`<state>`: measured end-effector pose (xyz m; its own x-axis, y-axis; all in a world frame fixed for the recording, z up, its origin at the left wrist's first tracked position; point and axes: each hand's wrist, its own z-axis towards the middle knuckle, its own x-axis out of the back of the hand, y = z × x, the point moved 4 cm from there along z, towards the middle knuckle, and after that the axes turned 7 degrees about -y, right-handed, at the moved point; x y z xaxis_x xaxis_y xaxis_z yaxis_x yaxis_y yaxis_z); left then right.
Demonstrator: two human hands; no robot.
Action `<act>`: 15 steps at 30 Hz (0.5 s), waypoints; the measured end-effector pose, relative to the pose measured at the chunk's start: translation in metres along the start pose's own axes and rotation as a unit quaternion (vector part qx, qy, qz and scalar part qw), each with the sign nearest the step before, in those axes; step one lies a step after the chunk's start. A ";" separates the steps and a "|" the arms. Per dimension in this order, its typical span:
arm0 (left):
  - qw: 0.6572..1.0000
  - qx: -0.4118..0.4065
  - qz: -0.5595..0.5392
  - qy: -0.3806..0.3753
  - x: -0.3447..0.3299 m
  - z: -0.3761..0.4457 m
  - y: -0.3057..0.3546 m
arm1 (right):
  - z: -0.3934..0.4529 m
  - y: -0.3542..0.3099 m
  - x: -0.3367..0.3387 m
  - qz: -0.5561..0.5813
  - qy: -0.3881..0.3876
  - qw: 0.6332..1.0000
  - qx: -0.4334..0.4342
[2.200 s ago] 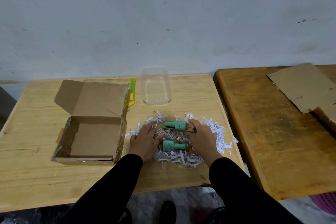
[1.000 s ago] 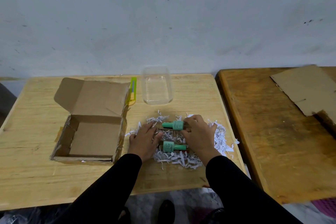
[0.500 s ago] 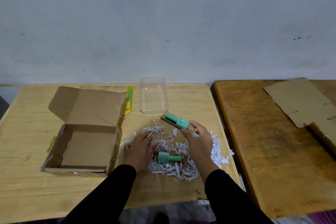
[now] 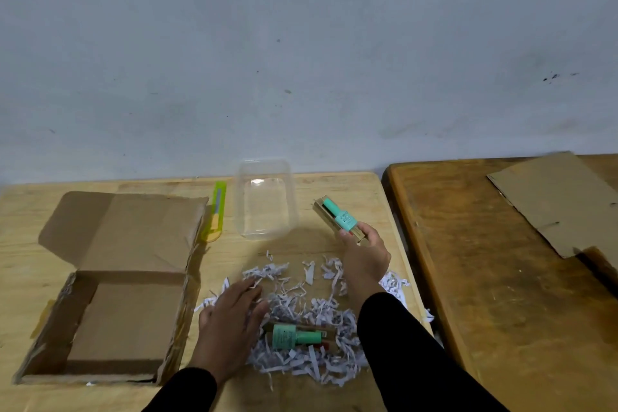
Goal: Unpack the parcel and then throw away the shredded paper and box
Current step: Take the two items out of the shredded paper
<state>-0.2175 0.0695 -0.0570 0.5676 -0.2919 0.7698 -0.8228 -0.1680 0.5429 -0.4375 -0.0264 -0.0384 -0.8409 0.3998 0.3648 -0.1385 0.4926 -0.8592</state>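
On the light wooden table (image 4: 317,391) the cardboard box (image 4: 110,321) sits opened and emptied. Shredded paper (image 4: 301,308) lies heaped beside it, not yet discarded, under a flat left hand (image 4: 230,321). Right hand (image 4: 363,252) grips one green-capped bottle (image 4: 339,217); another bottle (image 4: 292,336) remains.

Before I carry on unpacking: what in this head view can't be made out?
- Print on the held bottle: too small to read.
- Second bottle: partly buried in shredded paper.
- Right hand fingers: hidden behind the hand itself.
- Cardboard sheet: cut off by the right edge.
- Box: near wall hides its front inside corner.
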 end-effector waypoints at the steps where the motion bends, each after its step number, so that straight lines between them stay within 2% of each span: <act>1: 1.000 0.005 -0.004 -0.003 0.000 0.000 0.000 | 0.004 0.000 -0.001 -0.010 0.002 1.000 -0.006; 5: 1.000 0.006 -0.013 -0.006 0.000 0.001 -0.003 | 0.016 0.001 -0.007 -0.090 -0.001 0.996 -0.001; 15: 1.000 -0.001 -0.010 0.025 0.003 0.003 -0.002 | 0.003 -0.001 -0.002 -0.199 -0.033 0.978 0.058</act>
<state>-0.2138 0.0660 -0.0571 0.5840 -0.2416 0.7749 -0.8117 -0.1705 0.5586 -0.4373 -0.0298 -0.0389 -0.7397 0.1413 0.6579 -0.5169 0.5068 -0.6900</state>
